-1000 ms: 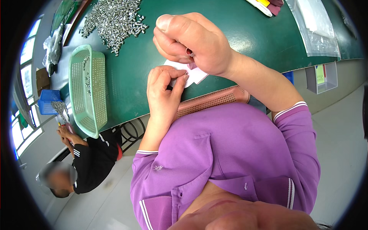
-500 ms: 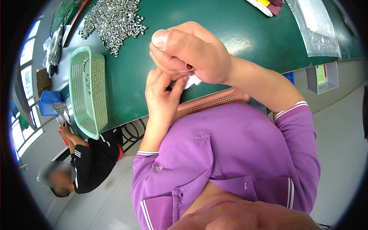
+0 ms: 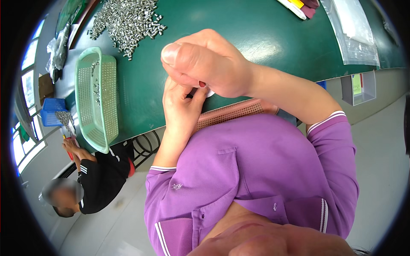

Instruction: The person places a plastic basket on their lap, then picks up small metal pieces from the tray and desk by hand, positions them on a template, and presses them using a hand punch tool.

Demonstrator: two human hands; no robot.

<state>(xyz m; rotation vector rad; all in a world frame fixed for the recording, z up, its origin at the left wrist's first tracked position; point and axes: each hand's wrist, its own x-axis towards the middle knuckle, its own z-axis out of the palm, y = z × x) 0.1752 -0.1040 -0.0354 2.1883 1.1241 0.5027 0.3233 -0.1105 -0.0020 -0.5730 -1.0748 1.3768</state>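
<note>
My right hand (image 3: 209, 64) is curled into a fist over the green table. A small dark red end (image 3: 202, 84) shows in its palm; the rest of that thing is hidden by the fingers. Just below and touching it is my left hand (image 3: 181, 104), its thumb and fingers bent together in a pinch. Its fingertips are hidden behind the right hand. A sliver of a white piece (image 3: 210, 92) peeks out beside the left thumb. What the left fingers grip cannot be made out.
Many small shiny metal parts (image 3: 126, 25) lie heaped at the far left. A light green basket (image 3: 112, 81) holds several more. Along the near edge is a pink basket (image 3: 232, 113). Clear plastic bags (image 3: 352, 38) and a white pen (image 3: 294, 8) lie right. A co-worker (image 3: 100, 183) sits left.
My right hand has moved slightly left and down, covering more of the left fingertips. Less of the white piece shows. The left hand has stayed nearly in place.
</note>
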